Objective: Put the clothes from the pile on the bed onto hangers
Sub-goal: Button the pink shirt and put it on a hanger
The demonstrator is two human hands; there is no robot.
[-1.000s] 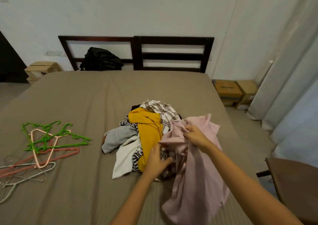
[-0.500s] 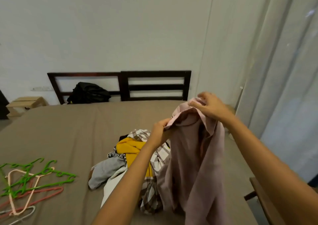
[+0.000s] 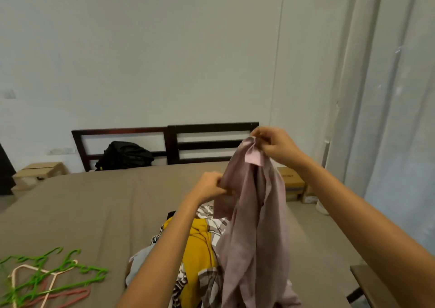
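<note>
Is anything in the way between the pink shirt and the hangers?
Not really. The left hand and right hand hold the pink shirt up; the hangers lie to its left on the bed, past the low clothes pile.

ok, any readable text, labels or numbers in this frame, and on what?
None legible.
Right-hand cardboard box: dark print on its side, too blurred to read.
Left-hand cardboard box: a small dark mark, too small to tell whether it is text.

2 hands (L hand, R hand), 1 pink shirt, 1 clothes pile, 1 blk bag, 1 cream hanger
</note>
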